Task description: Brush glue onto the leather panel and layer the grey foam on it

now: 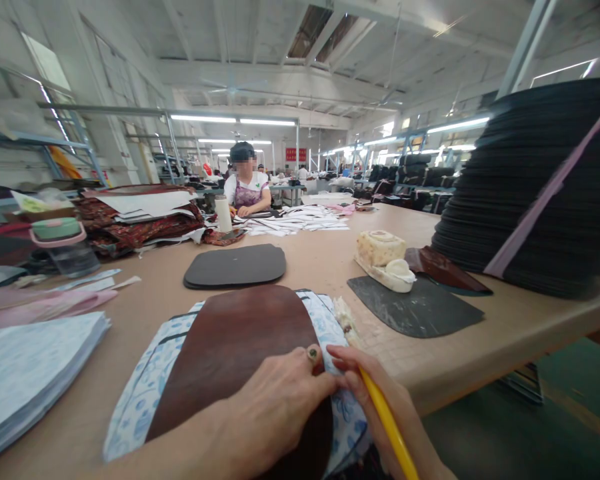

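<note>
A smooth dark brown panel [250, 327] with rounded corners lies on top of white fabric [143, 393] printed in blue, which shows on both sides of it. My left hand [275, 400], with a ring on one finger, rests on the panel, its fingers curled at the right edge. Just beside it, my right hand [375, 387] meets the left fingertips over the printed fabric. A yellow stick [387, 420] is gripped in that right hand; its working end cannot be made out. Past the right fingers lies a frayed, cream-coloured clump [347, 320].
Ahead lies a dark grey rounded panel [235, 265]. To the right, a crusted cream block [380, 250] stands by another grey sheet [420, 310], near a tall black stack [530, 187]. At left are printed fabric [35, 373] and a water jug [70, 250]. A person [247, 187] sits opposite.
</note>
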### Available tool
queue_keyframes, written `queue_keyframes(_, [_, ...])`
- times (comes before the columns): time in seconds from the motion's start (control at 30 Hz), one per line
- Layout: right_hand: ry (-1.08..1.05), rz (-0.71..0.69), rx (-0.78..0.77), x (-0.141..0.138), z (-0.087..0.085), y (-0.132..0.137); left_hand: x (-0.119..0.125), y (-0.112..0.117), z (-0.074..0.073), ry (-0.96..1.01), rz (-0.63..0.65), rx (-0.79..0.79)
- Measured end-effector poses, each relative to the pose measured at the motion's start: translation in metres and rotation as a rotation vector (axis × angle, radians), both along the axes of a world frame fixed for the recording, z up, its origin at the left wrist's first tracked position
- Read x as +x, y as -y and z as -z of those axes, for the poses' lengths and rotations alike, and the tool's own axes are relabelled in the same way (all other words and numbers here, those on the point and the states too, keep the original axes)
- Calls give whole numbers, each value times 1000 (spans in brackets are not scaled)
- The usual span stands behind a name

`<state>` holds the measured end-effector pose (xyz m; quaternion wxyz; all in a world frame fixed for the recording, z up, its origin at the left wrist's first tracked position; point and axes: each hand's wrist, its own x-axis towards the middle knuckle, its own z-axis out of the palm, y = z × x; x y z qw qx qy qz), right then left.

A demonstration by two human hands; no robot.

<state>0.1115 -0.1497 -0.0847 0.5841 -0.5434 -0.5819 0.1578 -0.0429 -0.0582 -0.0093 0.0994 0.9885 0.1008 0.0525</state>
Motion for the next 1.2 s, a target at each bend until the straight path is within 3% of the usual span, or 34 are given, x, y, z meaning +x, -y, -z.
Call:
queue_keyframes(0.1, [-22,6,-2,-2,-2,-5,6,-5,-9,5,106,160])
queue_keyframes(0.23, [-147,66,-14,-5,4,-12,3,-16,-8,13,200,262])
queue_keyframes(0.4, [-221,131,-127,-11,8,-18,-5,-26,0,-64,226,259])
queue_keyframes(0.57, [-283,141,-78,-12,4,-15,-7,-28,16,68,167,203])
queue_keyframes(0.7, [-96,123,66,4,-10,-4,-9,-31,27,214,163,146])
queue_keyframes(0.9, [242,329,93,30,-37,7,-12,-33,30,274,194,100])
queue_keyframes(1.2, [490,347,183,15,-47,-5,-15,-34,36,375,186,56])
